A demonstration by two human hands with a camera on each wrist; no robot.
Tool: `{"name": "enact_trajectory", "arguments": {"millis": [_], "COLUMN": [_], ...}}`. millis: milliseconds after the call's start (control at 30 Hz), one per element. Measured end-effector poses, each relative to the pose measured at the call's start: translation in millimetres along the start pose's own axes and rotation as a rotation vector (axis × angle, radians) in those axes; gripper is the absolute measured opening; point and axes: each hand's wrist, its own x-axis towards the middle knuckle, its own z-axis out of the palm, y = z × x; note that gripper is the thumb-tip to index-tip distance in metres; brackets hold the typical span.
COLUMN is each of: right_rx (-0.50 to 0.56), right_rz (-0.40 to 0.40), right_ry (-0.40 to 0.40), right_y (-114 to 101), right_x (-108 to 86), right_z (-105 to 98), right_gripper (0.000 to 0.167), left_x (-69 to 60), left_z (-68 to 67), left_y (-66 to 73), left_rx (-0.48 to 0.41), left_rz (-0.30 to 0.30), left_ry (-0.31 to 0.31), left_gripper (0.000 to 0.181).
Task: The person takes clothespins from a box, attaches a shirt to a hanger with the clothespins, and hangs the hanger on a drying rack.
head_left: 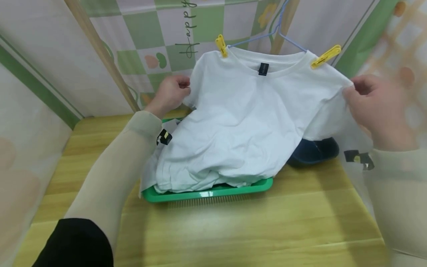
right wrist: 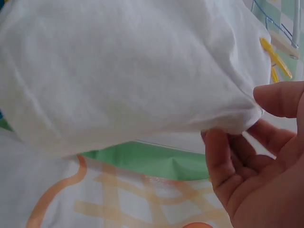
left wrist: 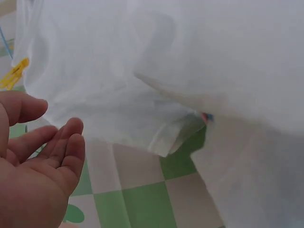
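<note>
A white T-shirt point(head_left: 247, 111) hangs from a blue wire hanger point(head_left: 278, 29), with a yellow clothespin point(head_left: 221, 46) on one shoulder and another yellow clothespin point(head_left: 326, 56) on the other. Its lower part lies bunched in a green basket point(head_left: 213, 193). My right hand point(head_left: 383, 107) pinches the sleeve on the right between thumb and fingers; cloth gathers there in the right wrist view. Beside the other sleeve is my left hand point(head_left: 170, 92). In the left wrist view its thumb and loosely bent fingers point(left wrist: 71, 147) stand apart, with no cloth gripped between them.
A dark blue container point(head_left: 313, 151) stands partly under the right sleeve. The wooden tabletop point(head_left: 213, 233) extends in front of the basket. Wooden poles point(head_left: 103, 55) and a green-and-white checked curtain point(head_left: 140, 33) are behind the shirt; printed curtains hang at both sides.
</note>
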Motion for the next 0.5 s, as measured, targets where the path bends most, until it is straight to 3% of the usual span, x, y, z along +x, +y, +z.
{"name": "enact_trajectory", "arguments": {"millis": [100, 167, 267, 333, 400, 433, 500], "right_rx": [-0.028, -0.022, 0.001, -0.029, -0.079, -0.123, -0.196], "right_rz": [-0.045, -0.116, -0.317, -0.471, -0.57, -0.595, -0.602], "right_ry": [0.057, 0.161, 0.37, 0.436, 0.36, 0.266, 0.004], "right_y": [-1.3, -2.1, -2.6, -1.0, -0.4, -0.3, 0.4], "right_x": [-3.4, -7.7, -14.8, -19.0, -23.0, -24.8, -28.2], "right_z": [5.2, 9.6, 18.3, 24.1, 29.6, 32.3, 39.4], "right_gripper": [0.056, 0.055, 0.045, 0.034, 0.025, 0.022, 0.016], "left_x": [-2.3, -3.2, -4.6, -5.4, -6.4, -7.0, -7.8], "left_z": [2.7, 5.8, 11.4, 14.9, 17.9, 19.1, 21.2], "left_y": [-6.5, -11.0, -16.4, -19.3, -21.6, -22.6, -24.7], "left_rx": [0.081, 0.136, 0.26, 0.322, 0.387, 0.406, 0.42], "left_rz": [0.026, 0.044, 0.075, 0.077, 0.081, 0.081, 0.077], "left_ry": [-0.057, -0.109, -0.178, -0.213, -0.24, -0.25, -0.268], "left_gripper": [0.039, 0.034, 0.023, 0.021, 0.02, 0.02, 0.019]}}
